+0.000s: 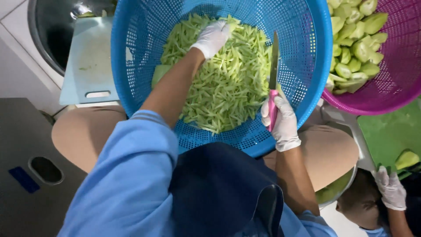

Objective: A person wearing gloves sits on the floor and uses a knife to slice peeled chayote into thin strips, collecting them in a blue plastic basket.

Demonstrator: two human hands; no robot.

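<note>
Head view: strips [223, 83] already filled the basket [144, 26]; left hand [212, 37] lay flat, right hand [280, 120] gripped a knife [274, 66]; chunks [355, 44] upper right remained uncut.

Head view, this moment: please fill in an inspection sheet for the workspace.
Surface: pale blue plastic cutting board lies beside the basket, over a round metal basin.
Job's things: round blue perforated plastic basket rests on the person's lap, holding a heap of pale green vegetable strips.
Clutter: magenta perforated basket of green vegetable chunks.
Grippers: left hand, white-gloved, rests on the strips; right hand, gloved, fingers closed on a pink-handled knife, blade pointing away.
Cables: nothing seen.
Surroundings: another person's gloved hand near a green board; grey metal cabinet.
</note>
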